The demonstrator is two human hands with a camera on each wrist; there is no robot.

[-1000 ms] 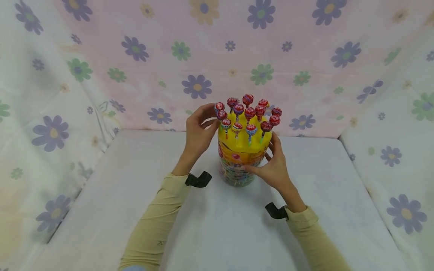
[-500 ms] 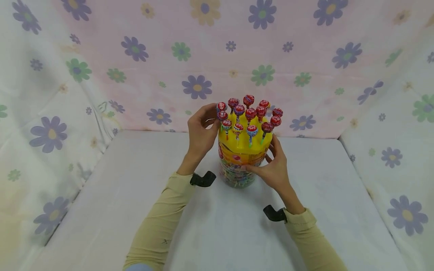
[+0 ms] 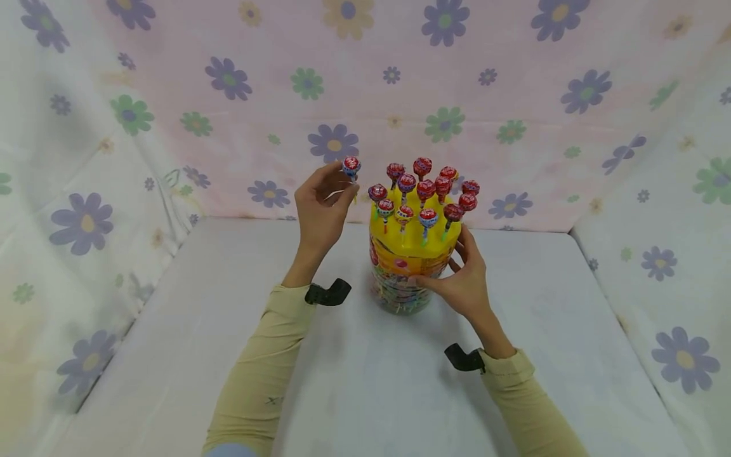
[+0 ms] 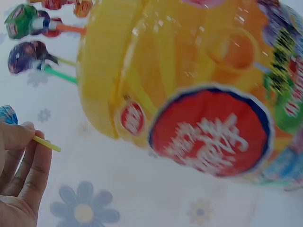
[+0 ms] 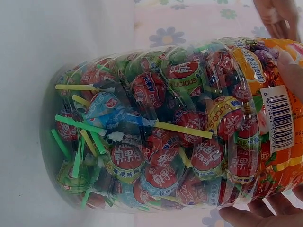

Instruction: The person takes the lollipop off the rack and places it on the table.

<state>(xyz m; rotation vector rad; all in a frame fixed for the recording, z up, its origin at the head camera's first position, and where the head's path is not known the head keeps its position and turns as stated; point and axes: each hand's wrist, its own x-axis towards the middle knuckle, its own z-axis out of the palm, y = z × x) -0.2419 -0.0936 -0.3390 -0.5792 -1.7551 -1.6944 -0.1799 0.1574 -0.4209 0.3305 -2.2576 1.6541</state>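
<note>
My left hand (image 3: 323, 212) pinches a lollipop (image 3: 351, 166) with a red and blue wrapper, held up to the left of the jar. In the left wrist view its yellow stick (image 4: 47, 144) pokes out between thumb and fingers. A clear plastic candy jar (image 3: 402, 289) stands upright on the table, packed with wrapped lollipops. Its yellow lid (image 3: 414, 244) bears several more lollipops (image 3: 428, 219) standing with sticks down. Around the jar's right side my right hand (image 3: 465, 285) grips, thumb at the front and fingers behind.
The white table (image 3: 365, 393) spreads around the jar. Behind it hangs a pink flowered cloth (image 3: 365, 108), with pale flowered cloth at both sides. A black wrist mount (image 3: 328, 292) sits on my left cuff, another (image 3: 464, 358) on my right.
My left hand has lifted one lollipop from the left edge of the lid and carried it left and up. The right hand keeps its grip on the jar.
</note>
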